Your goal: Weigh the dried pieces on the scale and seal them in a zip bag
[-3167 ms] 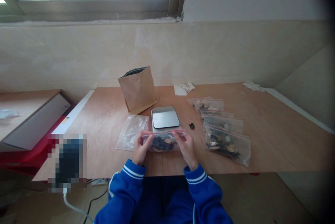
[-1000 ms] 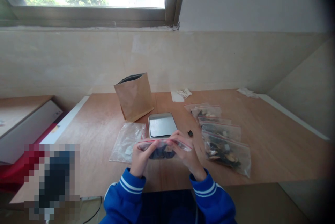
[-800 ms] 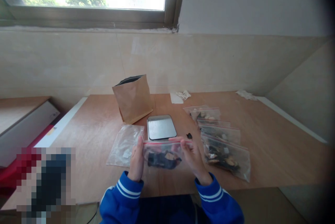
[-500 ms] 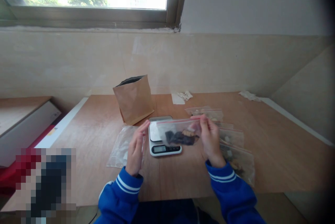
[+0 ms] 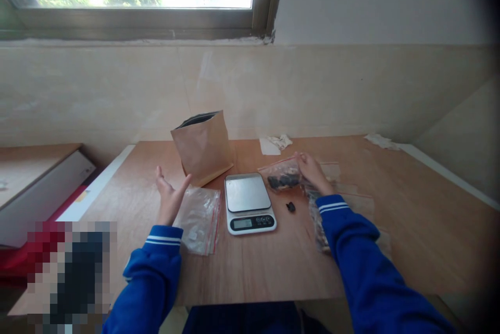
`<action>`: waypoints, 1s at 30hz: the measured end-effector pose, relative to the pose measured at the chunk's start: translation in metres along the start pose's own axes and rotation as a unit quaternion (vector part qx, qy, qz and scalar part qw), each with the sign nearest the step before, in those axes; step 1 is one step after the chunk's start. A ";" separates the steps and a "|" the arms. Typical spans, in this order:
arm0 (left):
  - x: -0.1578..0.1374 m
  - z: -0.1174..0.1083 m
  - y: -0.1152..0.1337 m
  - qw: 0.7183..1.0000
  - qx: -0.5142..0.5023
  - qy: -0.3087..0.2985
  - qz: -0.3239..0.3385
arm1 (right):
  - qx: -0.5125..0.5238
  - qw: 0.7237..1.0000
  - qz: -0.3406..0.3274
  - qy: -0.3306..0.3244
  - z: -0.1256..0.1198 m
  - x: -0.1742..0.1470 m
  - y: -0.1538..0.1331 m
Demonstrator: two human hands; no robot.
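My right hand [image 5: 312, 171] pinches the top right corner of a clear zip bag [image 5: 283, 180] holding dark, dried-looking pieces and a few lighter ones. This bag is at the right of a white kitchen scale [image 5: 248, 193], whose metal plate is bare. A small dark piece [image 5: 290, 207] lies loose on the table between the scale and my right sleeve. My left hand [image 5: 171, 196] holds nothing, its fingers and thumb spread, over the left edge of some flat, clear zip bags [image 5: 200, 219]. Filled zip bags [image 5: 318, 219] lie partly hidden under my right forearm.
An open brown paper bag [image 5: 203, 149] stands behind the scale, to the left. White paper and a crumpled tissue [image 5: 279, 142] lie at the wall, with another tissue [image 5: 380, 141] at the far right. A lower cabinet [image 5: 42, 183] adjoins on the left.
The bag of dark pieces has gone from in front of the scale to its right side, in my right hand. My left hand has moved left and spread open. The loose dark piece now shows.
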State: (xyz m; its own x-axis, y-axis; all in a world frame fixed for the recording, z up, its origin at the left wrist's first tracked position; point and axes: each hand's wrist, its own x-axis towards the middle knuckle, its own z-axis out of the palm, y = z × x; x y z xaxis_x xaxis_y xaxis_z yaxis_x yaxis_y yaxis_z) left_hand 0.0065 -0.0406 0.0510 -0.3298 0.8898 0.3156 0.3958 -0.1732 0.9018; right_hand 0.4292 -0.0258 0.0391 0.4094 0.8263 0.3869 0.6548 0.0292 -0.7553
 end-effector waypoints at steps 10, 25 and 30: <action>0.029 0.035 -0.038 0.989 -0.085 -0.118 -0.019 | -0.073 0.950 -0.217 -0.213 -0.020 -0.098 -0.015; 0.002 0.010 -0.022 0.984 -0.021 -0.163 0.065 | 0.158 0.967 -0.182 -0.083 -0.020 -0.122 -0.126; -0.007 0.008 -0.024 0.982 -0.044 -0.170 0.070 | 0.187 0.926 -0.311 -0.108 -0.001 -0.131 -0.181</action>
State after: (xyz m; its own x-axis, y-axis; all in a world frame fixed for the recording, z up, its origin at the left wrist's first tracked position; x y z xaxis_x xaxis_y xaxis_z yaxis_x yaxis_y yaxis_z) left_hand 0.0060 -0.0394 0.0244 0.0339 0.9418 0.3343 0.3360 -0.3258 0.8837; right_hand 0.2575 -0.1398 0.1256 -0.1351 0.6763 0.7241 0.4398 0.6959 -0.5678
